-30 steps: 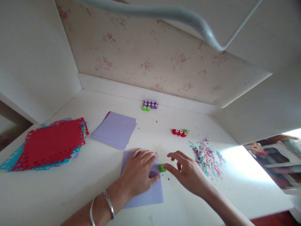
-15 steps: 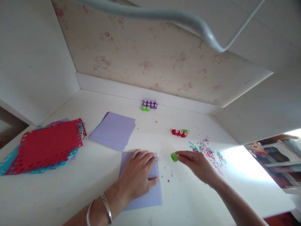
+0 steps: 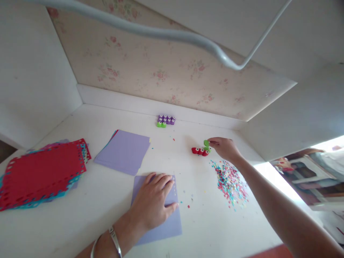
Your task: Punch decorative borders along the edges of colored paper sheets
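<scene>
My left hand lies flat with fingers spread on a lavender paper sheet. Small punched holes show along that sheet's upper right edge. Between the fingertips of my right hand is a small green paper punch, held just above the back table area. Right below it stand another green punch and a row of red punches. Whether the held punch touches the one below, I cannot tell.
Punched confetti is heaped beneath my right forearm. Purple and green punches stand by the back wall. A stack of lavender sheets and a pile of red and blue sheets with punched edges lie left. A grey cable hangs across the top.
My right hand has carried the green punch away from beside the sheet, back to the red and green punches. My left hand stays on the sheet. The view has shifted slightly.
</scene>
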### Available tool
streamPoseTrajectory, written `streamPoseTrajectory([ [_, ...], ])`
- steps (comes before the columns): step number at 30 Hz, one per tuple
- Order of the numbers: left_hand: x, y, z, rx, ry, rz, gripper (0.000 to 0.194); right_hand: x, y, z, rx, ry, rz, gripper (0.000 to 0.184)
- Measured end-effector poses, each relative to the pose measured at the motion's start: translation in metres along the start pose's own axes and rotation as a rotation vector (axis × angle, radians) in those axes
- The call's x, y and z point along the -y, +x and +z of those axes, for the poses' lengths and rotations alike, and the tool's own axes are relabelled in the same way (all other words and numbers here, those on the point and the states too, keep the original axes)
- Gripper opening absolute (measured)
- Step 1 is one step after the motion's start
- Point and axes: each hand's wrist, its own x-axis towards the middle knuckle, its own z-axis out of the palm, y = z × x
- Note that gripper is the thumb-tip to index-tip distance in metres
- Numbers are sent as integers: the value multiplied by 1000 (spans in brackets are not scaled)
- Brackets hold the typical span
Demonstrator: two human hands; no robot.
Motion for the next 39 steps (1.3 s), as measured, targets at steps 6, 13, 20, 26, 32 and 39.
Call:
streamPoseTrajectory([
  [6,-1,-1,-1,4,-3,-7,48,-12,10,24,82,-66,-34,30],
  [13,-2,1,-1,7,-4,-11,49,-14,10,35,160,-107,-46,28],
  [20,0,0,0,5,-3,-12,47,24,27,23,115,-64,-89,39],
  [26,-1,-1,-1,-18,19,9,44,104,60,50,130,41,-251,45],
  [32,-3,0,-4,-81,116,11,37,156,89,83,150,68,-309,64],
  [39,-3,3,-7,-97,215,-105,37,179,98,94,155,105,-300,60],
])
